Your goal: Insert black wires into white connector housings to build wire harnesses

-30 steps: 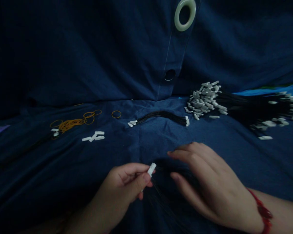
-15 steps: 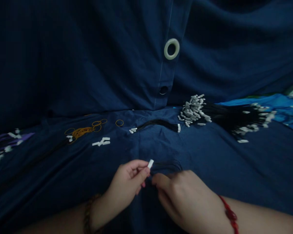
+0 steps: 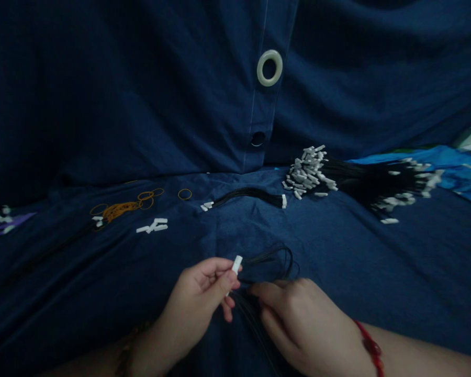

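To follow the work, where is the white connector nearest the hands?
In the head view, the white connector is below centre, pinched in the left hand, beside looped black wires.

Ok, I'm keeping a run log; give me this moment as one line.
left hand: pinching white connector | right hand: at black wires, grip unclear | beyond: wire bundle, orange bands, loose connectors
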Available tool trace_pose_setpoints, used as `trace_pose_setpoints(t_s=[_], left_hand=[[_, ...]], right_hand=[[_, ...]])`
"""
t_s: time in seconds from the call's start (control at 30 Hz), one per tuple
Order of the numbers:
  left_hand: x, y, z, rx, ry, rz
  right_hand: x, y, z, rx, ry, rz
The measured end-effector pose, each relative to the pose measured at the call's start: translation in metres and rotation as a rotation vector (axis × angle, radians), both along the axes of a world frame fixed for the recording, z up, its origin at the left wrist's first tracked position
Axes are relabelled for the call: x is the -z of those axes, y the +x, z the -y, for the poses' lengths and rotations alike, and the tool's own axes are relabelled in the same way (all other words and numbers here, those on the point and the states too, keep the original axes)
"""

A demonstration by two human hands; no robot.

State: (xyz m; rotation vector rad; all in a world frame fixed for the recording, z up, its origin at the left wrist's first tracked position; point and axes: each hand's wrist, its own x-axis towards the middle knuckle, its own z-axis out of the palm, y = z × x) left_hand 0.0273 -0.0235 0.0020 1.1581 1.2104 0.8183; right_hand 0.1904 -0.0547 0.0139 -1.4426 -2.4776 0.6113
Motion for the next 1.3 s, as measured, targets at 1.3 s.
trace_pose_setpoints(t_s=[1.3], left_hand=[[0.004, -0.007, 0.007, 0.136, 0.199, 0.052]], right_hand=[[-0.009, -0.008, -0.008, 0.042, -0.365, -0.481]])
